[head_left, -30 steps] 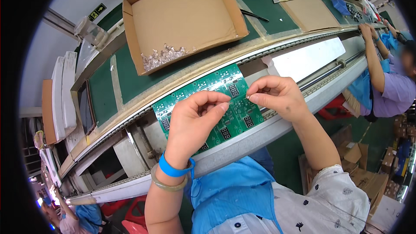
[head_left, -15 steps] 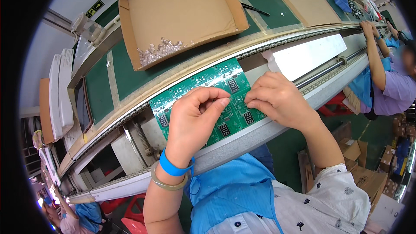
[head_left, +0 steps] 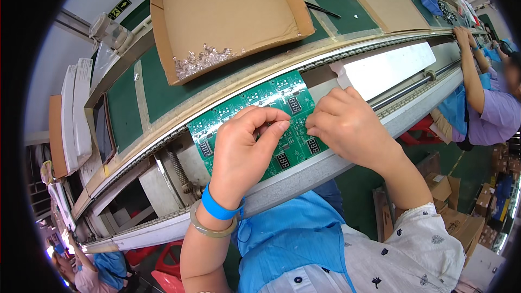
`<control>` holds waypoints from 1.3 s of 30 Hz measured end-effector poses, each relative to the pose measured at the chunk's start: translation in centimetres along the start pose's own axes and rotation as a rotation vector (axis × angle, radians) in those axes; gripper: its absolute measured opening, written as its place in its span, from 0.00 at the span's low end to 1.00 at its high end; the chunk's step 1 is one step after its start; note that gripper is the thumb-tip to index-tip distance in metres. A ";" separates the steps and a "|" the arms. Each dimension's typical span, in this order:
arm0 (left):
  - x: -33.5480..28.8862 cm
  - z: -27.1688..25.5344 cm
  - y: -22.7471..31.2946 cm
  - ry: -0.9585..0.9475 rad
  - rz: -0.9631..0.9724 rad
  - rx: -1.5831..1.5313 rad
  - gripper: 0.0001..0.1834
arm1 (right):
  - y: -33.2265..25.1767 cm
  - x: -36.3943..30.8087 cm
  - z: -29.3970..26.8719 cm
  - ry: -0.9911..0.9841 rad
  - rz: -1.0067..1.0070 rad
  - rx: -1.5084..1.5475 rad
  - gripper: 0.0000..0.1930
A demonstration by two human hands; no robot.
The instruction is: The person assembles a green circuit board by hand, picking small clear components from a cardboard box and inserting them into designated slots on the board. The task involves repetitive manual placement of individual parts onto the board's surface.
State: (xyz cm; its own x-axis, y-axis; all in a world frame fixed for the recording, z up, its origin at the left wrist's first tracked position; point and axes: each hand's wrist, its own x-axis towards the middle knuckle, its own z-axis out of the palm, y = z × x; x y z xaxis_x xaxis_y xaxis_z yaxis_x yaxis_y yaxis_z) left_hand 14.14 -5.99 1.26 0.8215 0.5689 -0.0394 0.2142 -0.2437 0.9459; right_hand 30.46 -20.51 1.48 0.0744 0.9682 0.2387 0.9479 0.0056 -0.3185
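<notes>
In the head view, the left hand is reaching up from six o'clock, wrist bent forward, thumb and forefinger pinched together over the green circuit board; whether anything small sits between the tips I cannot tell. The right hand is coming in from four o'clock, palm down, fingers curled and pressing their tips on the board's right part, closed with nothing visibly held. The board is lying on the conveyor rail at centre frame. At eleven o'clock a cardboard tray is holding a heap of clear small parts.
</notes>
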 end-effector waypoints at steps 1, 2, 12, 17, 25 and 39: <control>0.0 0.0 0.0 -0.001 0.002 0.006 0.05 | 0.0 0.1 0.0 -0.013 0.003 0.003 0.05; 0.0 0.0 0.0 -0.003 0.003 0.012 0.05 | 0.0 0.1 0.0 -0.026 0.006 0.006 0.05; 0.0 0.4 0.1 -0.015 0.030 0.066 0.05 | 3.4 0.0 1.1 0.132 0.391 0.503 0.06; 0.0 1.1 0.0 -0.029 0.127 0.224 0.05 | 3.5 -0.1 1.3 0.157 0.397 0.515 0.07; 0.2 2.0 0.1 -0.059 0.241 0.323 0.05 | 4.0 -0.6 1.8 0.209 0.332 0.480 0.07; 0.4 2.8 0.3 -0.087 0.375 0.538 0.07 | 4.4 -1.0 2.0 0.216 0.308 0.486 0.14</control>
State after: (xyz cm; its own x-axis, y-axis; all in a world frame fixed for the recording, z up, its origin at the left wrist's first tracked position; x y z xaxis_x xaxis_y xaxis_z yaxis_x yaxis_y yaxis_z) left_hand 15.97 -8.01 0.61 0.9267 0.3086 0.2143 0.1205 -0.7844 0.6085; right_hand 33.90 -20.94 -2.00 0.4317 0.8713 0.2335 0.6271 -0.1039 -0.7720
